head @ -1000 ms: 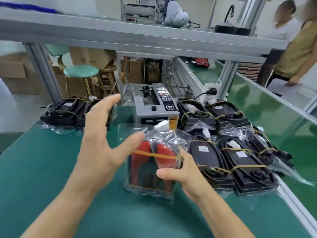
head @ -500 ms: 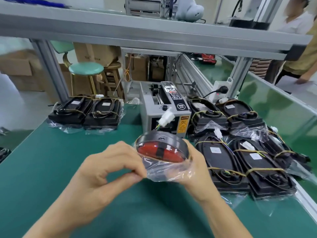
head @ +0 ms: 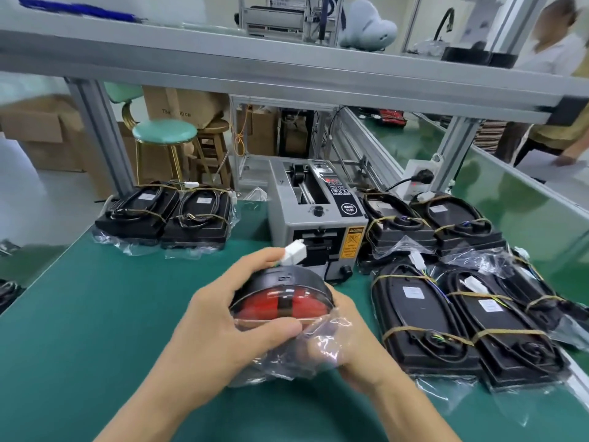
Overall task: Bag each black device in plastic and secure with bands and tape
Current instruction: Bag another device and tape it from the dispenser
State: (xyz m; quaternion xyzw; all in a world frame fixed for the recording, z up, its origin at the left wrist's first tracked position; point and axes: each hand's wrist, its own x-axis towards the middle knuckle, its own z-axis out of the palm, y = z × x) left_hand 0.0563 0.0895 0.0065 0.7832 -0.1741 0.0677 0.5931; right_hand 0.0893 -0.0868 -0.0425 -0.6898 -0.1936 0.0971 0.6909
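- Factory bench, green mat [head: 95,330]; grey tape dispenser [head: 318,224] stands at mid-bench, used as landmark here.
- Just in front of the dispenser, black device [head: 280,298] with red lens is held up off the mat, lens edge toward camera, loose end of plastic bag [head: 306,355] trailing below it.
- Left hand [head: 229,327] curls round the device's left side, thumb pressed across the film under the lens; likely pinning the fold flat so the bag stays tight.
- Right hand [head: 347,339] cups the right side and underside through the bag, fingers curled on it; seems to gather the slack.
- White connector [head: 294,252] pokes up behind the device, right at the dispenser's mouth; device probably held here so a tape strip is within reach.
- Right of the dispenser: a cluster of bagged, banded units [head: 446,314], looks like the done stack.
- Left of the dispenser: two more bagged units [head: 165,215] side by side.
- Judgement: folding stage, tape next.
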